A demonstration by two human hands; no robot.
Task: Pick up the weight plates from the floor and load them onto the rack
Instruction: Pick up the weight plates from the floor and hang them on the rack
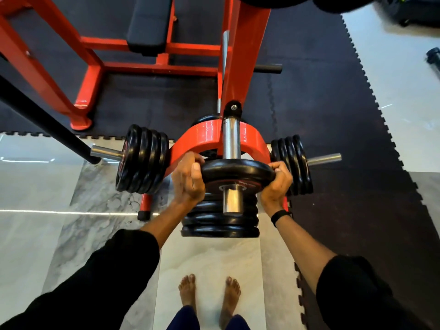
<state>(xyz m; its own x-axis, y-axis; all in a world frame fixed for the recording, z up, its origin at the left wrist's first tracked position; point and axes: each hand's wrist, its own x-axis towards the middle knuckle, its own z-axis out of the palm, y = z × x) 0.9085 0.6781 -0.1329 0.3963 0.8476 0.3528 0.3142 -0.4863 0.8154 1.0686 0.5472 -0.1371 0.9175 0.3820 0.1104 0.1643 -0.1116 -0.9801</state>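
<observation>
A black weight plate (238,171) sits threaded on the rack's chrome peg (232,198), gripped at its rim between the left hand (189,181) and the right hand (276,183). Loading seems underway; next, it likely slides along the peg toward the red frame (207,139) beyond both hands.

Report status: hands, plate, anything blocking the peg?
Left hand and right hand grip the plate by its rim. Plate is threaded on the rack's front peg. Plates stacked beneath. Nothing blocking.
</observation>
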